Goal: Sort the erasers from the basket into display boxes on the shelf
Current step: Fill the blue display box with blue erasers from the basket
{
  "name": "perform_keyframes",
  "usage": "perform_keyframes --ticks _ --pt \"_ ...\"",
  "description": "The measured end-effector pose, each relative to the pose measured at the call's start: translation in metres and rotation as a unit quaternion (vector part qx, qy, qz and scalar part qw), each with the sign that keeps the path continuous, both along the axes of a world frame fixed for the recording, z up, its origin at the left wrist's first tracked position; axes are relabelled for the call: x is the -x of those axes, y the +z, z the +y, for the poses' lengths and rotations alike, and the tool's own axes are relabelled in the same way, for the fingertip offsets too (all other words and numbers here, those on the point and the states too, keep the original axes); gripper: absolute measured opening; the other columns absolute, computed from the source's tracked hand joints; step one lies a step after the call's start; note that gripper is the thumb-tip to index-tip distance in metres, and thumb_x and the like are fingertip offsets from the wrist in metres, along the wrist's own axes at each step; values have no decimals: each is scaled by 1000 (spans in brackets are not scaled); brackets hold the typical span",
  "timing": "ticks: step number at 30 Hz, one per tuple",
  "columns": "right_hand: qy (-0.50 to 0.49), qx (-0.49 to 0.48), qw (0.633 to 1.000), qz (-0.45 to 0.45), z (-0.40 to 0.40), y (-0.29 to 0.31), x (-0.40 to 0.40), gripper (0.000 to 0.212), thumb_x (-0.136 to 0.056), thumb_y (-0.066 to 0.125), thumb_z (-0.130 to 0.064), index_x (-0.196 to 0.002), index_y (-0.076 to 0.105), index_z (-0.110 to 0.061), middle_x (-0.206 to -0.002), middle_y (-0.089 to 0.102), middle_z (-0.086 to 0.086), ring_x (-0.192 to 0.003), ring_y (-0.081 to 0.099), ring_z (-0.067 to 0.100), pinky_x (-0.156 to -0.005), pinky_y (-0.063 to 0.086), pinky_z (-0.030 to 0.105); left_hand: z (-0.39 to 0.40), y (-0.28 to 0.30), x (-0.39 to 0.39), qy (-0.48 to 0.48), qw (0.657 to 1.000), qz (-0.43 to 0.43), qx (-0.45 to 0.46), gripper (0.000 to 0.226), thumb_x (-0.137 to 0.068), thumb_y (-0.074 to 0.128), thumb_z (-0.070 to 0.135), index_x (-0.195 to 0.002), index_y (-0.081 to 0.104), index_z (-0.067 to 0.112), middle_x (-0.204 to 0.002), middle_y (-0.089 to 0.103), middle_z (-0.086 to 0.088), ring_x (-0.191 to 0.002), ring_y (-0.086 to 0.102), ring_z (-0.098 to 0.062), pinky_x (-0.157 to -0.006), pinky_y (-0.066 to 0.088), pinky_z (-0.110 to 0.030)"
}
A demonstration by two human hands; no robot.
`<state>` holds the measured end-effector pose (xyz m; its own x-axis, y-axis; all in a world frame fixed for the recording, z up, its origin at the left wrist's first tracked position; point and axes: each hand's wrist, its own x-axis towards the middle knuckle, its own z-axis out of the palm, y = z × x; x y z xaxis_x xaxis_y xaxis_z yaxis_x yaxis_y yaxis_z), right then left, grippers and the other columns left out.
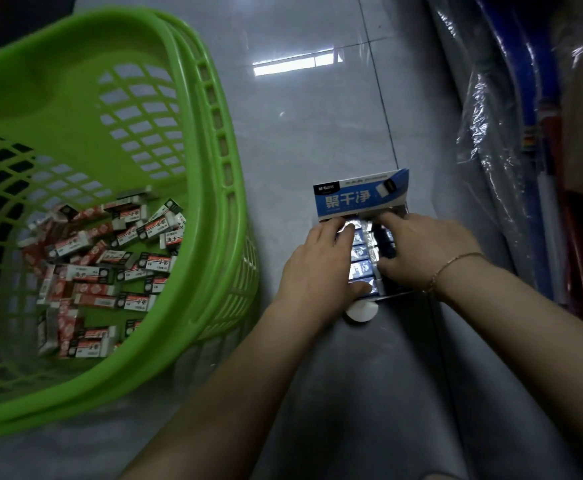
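Both forearms enter from the bottom edge and meet over a display box (362, 202) standing on the glossy grey tiled floor (311, 126). Left hand (317, 268) lies flat, fingers nearly straight, pressing on a row of blue-wrapped erasers (361, 268) packed side by side in the box. Right hand (425, 251), a thin chain bracelet (456, 263) at its wrist, rests fingers-down on the other side of the same row; whether it pinches anything cannot be told. Shiny film covers the blue erasers. Behind the row, the box's cardboard flap stands upright, blue and white with large printed characters. A white round tab (361, 311) protrudes at the near end. Left of the box, a green plastic lattice basket (214, 188) holds a loose heap of red-and-white sleeved block erasers (103, 244). Clear-wrapped goods (511, 133) line the right edge.
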<state>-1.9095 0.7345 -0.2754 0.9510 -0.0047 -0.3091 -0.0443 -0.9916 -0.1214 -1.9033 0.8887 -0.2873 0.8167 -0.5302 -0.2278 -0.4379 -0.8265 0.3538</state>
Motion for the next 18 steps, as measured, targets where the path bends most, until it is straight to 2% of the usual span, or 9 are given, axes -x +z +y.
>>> perform_keyframes --ticks 5,10,12,15,18 --pt "-26 -39 999 -18 -1 -9 11 45 -81 53 -39 -125 49 -28 -119 56 6 -105 57 28 -84 41 34 0 0 5 23 1000 0 14 78 -77 70 41 -142 35 18 -149 29 2 -133 30 -19 -100 37 -35" --pt "-131 -179 973 -66 -13 -12 18 45 -78 59 -22 -123 59 -26 -100 58 10 -96 56 32 -80 45 34 4 3 24 49 997 -35 56 51 -79 65 27 -127 53 16 -139 44 -2 -125 41 -22 -98 38 -34" --pt "-133 -178 972 -76 -16 -14 20 48 -78 58 -21 -125 57 -28 -93 54 6 -94 55 30 -76 41 32 6 4 31 80 991 -49 91 43 -77 63 17 -120 59 13 -130 51 -5 -118 46 -24 -95 40 -35" --pt "-118 -118 985 -42 -14 -16 18 45 -83 54 -32 -128 51 -37 -89 39 -2 -99 54 30 -74 37 30 6 7 33 142 981 -76 108 36 -80 63 19 -115 60 11 -117 54 -7 -108 49 -26 -90 44 -38" --pt "-130 -124 983 -23 -13 -16 10 36 -84 54 -34 -120 58 -33 -89 35 -1 -98 52 29 -77 40 31 2 8 28 240 966 3 98 44 -88 59 33 -126 48 13 -122 47 -6 -111 47 -24 -91 42 -37"
